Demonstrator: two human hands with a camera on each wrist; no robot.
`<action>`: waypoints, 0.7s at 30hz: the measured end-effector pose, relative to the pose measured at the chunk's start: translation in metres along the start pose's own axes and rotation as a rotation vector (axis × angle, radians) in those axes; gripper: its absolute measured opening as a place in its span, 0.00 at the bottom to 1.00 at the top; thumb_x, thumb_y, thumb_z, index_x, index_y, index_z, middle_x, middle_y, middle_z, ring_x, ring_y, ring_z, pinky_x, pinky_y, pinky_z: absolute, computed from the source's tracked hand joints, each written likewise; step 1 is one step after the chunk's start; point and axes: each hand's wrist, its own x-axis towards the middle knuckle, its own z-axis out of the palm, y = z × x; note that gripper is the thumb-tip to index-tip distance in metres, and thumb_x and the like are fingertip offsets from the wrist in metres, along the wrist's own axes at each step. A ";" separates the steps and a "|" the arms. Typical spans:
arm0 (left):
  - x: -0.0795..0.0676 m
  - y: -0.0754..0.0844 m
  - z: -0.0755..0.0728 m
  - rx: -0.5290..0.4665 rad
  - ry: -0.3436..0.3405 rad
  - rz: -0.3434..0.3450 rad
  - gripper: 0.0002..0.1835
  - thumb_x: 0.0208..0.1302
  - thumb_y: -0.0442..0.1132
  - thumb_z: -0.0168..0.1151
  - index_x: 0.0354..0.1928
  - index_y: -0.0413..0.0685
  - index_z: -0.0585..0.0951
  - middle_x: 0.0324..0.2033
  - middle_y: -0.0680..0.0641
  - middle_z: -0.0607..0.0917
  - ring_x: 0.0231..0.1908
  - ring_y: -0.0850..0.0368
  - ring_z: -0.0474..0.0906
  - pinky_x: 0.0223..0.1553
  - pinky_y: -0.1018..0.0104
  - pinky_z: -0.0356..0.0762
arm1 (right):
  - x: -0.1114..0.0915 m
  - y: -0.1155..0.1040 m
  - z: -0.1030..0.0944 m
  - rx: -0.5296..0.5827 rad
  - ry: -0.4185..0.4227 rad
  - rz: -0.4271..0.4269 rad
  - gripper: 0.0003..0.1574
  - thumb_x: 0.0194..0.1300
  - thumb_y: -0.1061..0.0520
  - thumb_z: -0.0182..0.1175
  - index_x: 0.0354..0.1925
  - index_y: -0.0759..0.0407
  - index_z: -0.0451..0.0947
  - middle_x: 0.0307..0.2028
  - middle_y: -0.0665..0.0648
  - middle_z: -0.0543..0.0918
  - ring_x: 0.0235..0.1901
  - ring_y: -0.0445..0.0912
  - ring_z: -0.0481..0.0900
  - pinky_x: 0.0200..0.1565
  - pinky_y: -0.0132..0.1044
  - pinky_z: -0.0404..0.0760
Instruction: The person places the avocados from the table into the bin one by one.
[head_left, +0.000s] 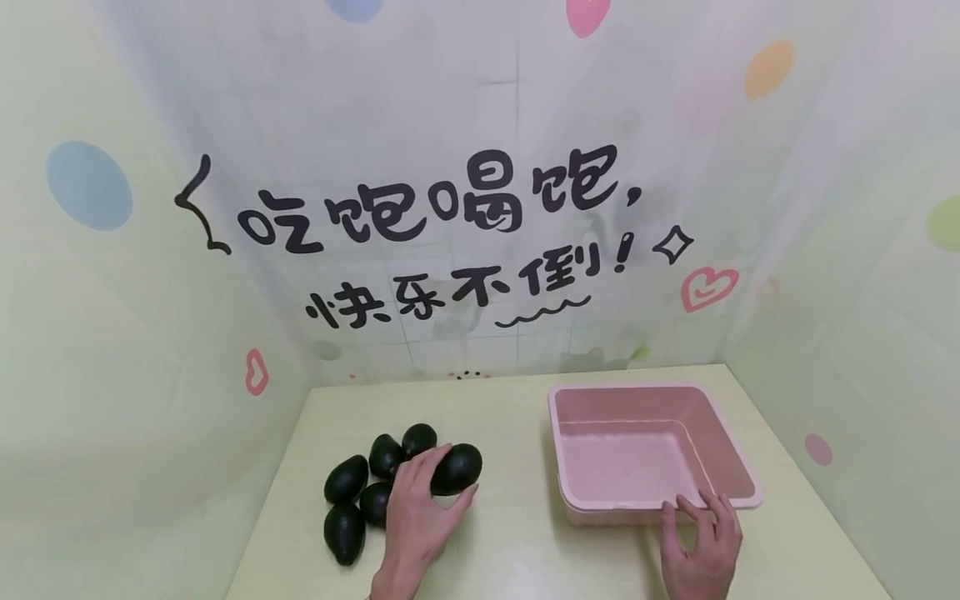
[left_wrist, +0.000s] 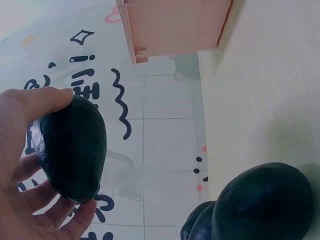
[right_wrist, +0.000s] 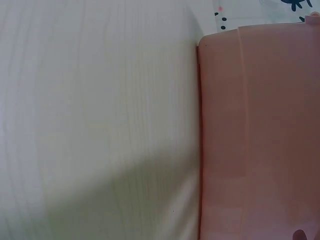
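Note:
My left hand (head_left: 420, 508) grips a dark green avocado (head_left: 457, 469) between thumb and fingers, raised above the table. In the left wrist view that avocado (left_wrist: 75, 150) lies along the fingers, with the thumb across its upper end. Several more avocados (head_left: 345, 533) sit grouped on the table left of and behind this hand, partly hidden by it. At the right stands a pink plastic bin (head_left: 645, 504) with nothing inside. My right hand (head_left: 701, 546) touches its front rim with loosely bent fingers. Only one fingertip (right_wrist: 299, 234) appears in the right wrist view, against the bin's outer wall.
The pale wood-grain table (head_left: 510, 542) is enclosed by a printed curtain (head_left: 450, 108) at the back and sides. Bare tabletop separates the avocado group from the bin. The bin's right side stands near the table's right edge.

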 end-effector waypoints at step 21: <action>0.005 0.005 0.009 -0.031 0.038 0.048 0.35 0.41 0.50 0.89 0.55 0.50 0.88 0.50 0.47 0.90 0.50 0.47 0.85 0.50 0.51 0.84 | 0.008 -0.004 -0.006 0.028 0.020 0.044 0.19 0.55 0.55 0.81 0.35 0.70 0.89 0.56 0.31 0.77 0.69 0.31 0.70 0.74 0.26 0.62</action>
